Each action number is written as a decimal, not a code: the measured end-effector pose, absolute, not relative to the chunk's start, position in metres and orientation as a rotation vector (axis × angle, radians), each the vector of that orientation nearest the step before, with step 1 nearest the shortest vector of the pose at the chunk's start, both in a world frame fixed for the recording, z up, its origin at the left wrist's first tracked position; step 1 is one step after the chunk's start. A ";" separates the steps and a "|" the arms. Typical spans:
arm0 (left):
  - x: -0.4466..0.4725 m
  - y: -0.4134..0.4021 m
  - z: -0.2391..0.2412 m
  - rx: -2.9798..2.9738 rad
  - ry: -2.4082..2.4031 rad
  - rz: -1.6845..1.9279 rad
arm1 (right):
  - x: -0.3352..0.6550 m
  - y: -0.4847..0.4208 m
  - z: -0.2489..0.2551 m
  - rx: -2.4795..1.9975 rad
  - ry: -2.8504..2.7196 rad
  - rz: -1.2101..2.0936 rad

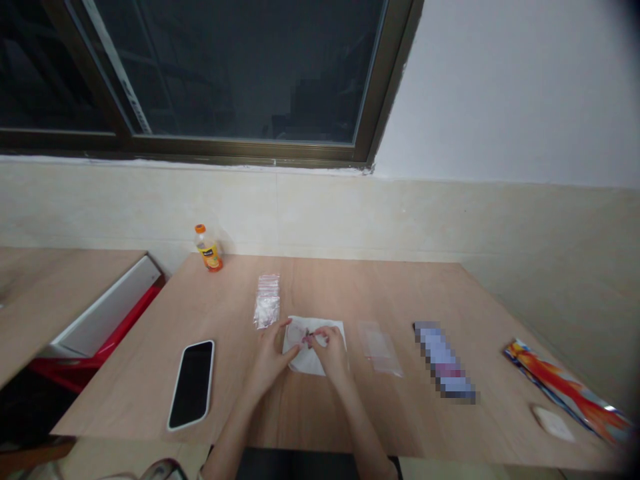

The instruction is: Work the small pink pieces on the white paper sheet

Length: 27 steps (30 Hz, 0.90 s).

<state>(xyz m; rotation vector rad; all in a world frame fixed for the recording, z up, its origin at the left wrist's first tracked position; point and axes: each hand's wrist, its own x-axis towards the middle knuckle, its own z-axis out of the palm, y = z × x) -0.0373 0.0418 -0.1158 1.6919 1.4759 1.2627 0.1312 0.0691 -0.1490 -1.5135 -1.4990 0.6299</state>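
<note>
Both my hands meet over a white sheet of paper point(320, 328) in the middle of a wooden table point(310, 413). My left hand point(273, 352) pinches a small clear plastic bag point(295, 334) against the paper. My right hand point(330, 347) has its fingers closed on a tiny dark item I cannot make out, at the bag's mouth. A stack of small zip bags point(267, 300) lies just beyond my left hand. Another empty clear bag point(380, 347) lies to the right of my right hand.
A black phone in a white case point(192, 383) lies face up at the left. An orange juice bottle point(209, 249) stands at the back by the wall. A blurred-out strip point(445, 363), a colourful packet point(565, 390) and a small white pad point(553, 422) lie at the right.
</note>
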 end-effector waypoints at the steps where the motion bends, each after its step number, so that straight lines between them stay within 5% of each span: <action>1: -0.037 0.042 -0.115 1.685 1.472 1.270 | 0.129 0.068 -0.154 -1.528 -1.543 0.621; 14: -0.042 0.043 -0.111 1.648 1.463 1.305 | 0.111 0.065 -0.171 -1.502 -1.641 0.533; 27: -0.036 0.046 -0.119 1.702 1.449 1.291 | 0.117 0.058 -0.079 -1.166 -1.489 0.590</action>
